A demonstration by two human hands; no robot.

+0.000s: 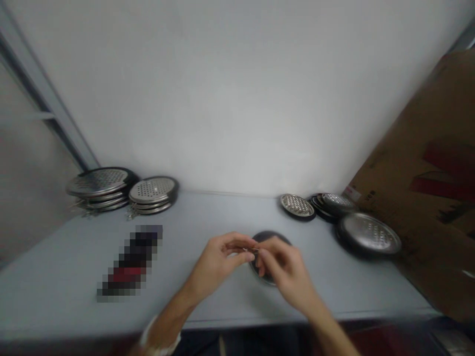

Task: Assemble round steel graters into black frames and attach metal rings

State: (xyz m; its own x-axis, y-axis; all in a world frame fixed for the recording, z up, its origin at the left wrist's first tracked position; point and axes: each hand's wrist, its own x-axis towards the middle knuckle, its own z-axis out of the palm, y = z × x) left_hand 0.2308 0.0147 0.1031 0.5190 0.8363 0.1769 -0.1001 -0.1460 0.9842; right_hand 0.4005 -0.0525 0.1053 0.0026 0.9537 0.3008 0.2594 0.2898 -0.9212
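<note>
Both the left hand [222, 259] and the right hand [284, 269] are bare, with slim, tapering fingers [237, 239] whose nails are too blurred to make out. The left forearm [187, 302] is uncovered down to a loose, crumpled white fabric cuff [166, 351], which rings it near the lower edge of the view; its weave and stitching cannot be read. The right forearm [322, 316] is bare all the way to the frame's edge. Below, dark, bluish-black cloth [267, 345] appears to be clothing, with a narrow, upright beige strip [221, 345] against it, its material unclear.
</note>
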